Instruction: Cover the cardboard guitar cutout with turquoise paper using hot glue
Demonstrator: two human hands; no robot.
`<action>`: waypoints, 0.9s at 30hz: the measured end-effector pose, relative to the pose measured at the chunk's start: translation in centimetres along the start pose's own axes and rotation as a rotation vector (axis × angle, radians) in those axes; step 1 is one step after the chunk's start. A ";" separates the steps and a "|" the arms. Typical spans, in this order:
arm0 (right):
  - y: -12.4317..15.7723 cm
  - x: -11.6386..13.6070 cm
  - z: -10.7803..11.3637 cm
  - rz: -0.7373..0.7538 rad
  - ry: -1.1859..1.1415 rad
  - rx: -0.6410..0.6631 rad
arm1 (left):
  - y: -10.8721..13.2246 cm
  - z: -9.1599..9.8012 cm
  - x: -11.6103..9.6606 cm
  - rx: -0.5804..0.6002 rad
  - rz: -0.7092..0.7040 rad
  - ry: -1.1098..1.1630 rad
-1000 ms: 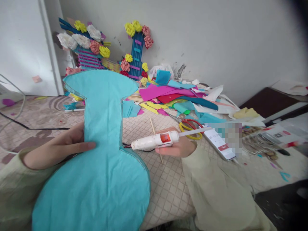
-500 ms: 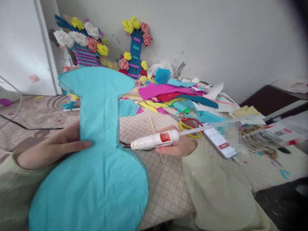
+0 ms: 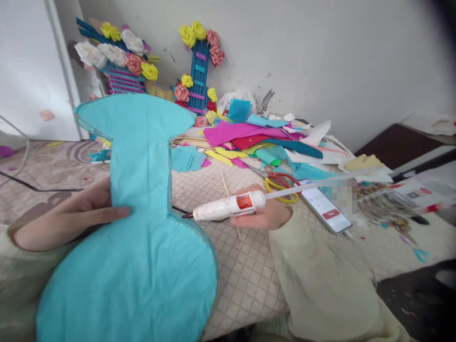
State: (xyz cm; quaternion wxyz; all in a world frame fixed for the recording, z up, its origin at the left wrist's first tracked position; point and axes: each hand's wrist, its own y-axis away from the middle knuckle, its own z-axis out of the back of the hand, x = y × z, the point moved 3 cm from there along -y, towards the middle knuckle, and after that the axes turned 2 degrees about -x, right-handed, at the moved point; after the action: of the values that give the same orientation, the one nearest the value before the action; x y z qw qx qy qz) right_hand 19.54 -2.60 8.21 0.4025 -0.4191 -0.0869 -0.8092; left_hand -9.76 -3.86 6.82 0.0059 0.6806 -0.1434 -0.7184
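A large turquoise cut-out (image 3: 142, 228) with a round base and narrow neck stands tilted in front of me. My left hand (image 3: 67, 221) grips its left edge at the neck, thumb pressed on the front. My right hand (image 3: 263, 213) is closed around a white glue gun (image 3: 230, 207) with a red patch, held level. The gun's nozzle points left and sits just beside the cut-out's right edge. A thin wooden stick (image 3: 230, 202) lies under the gun on the checked cloth.
Red-and-yellow scissors (image 3: 281, 186) and a phone (image 3: 326, 207) lie right of my right hand. Behind them is a heap of coloured paper scraps (image 3: 256, 140). Two blue paper-flower pieces (image 3: 199, 71) lean against the wall. A black cable (image 3: 42, 189) crosses the bed at left.
The turquoise cut-out and my left hand have drifted slightly left in view. The glue gun and my right hand have barely moved.
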 end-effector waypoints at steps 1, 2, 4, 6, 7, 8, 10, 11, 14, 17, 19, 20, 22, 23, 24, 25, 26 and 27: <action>0.0 0.0 0.0 0.007 -0.002 -0.002 | 0.0 0.1 0.1 0.010 0.005 -0.010; 0.0 0.0 0.1 0.011 -0.004 -0.003 | -0.1 0.2 0.1 0.009 0.008 -0.015; 0.0 -0.1 0.1 0.018 -0.004 -0.006 | -0.2 0.4 0.2 0.009 0.018 -0.012; 0.1 -0.2 0.0 0.030 -0.001 -0.007 | -0.2 0.7 0.2 0.002 0.033 -0.018; 0.1 -0.2 0.0 0.037 -0.002 -0.010 | -0.2 1.0 0.3 -0.006 0.030 -0.028; 0.1 -0.3 0.0 0.041 -0.004 -0.013 | -0.3 1.2 0.3 -0.009 0.023 -0.043; 0.1 -0.4 0.0 0.037 -0.008 -0.014 | -0.4 1.8 0.4 -0.037 0.007 -0.076; 0.1 -0.4 0.0 0.035 -0.006 -0.011 | -0.5 2.0 0.5 -0.052 0.002 -0.084; 0.2 -0.3 0.1 0.034 0.007 0.000 | -0.6 2.5 0.8 -0.079 0.032 -0.103; 0.2 -0.2 0.3 0.035 0.011 0.000 | -0.6 2.7 0.7 -0.103 0.041 -0.128; 0.3 -0.3 0.3 0.041 0.009 -0.005 | -0.5 2.7 0.4 -0.133 0.008 -0.125; 0.3 -0.3 0.3 0.047 0.006 -0.007 | -0.4 2.7 0.3 -0.149 -0.007 -0.113; 0.4 -0.4 0.3 0.053 0.003 -0.013 | -0.4 2.7 0.2 -0.166 -0.005 -0.083; 0.4 -0.5 0.3 0.051 0.005 -0.014 | -0.4 2.7 0.2 -0.169 0.015 -0.072; 0.4 -0.5 0.3 0.048 0.008 -0.016 | -0.4 2.7 0.3 -0.171 0.043 -0.064; 0.4 -0.5 0.3 0.043 0.013 -0.017 | -0.4 2.8 0.3 -0.178 0.067 -0.056; 0.4 -0.5 0.4 0.039 0.014 -0.018 | -0.4 2.9 0.4 -0.189 0.082 -0.046; 0.4 -0.5 0.4 0.034 0.013 -0.015 | -0.4 3.0 0.3 -0.200 0.085 -0.035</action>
State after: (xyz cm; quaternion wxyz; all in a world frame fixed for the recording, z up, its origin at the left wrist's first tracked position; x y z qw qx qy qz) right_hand 20.28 -2.39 7.99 0.4137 -0.4181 -0.0711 -0.8056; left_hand -12.64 -2.95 6.49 0.1021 0.6572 -0.0999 -0.7401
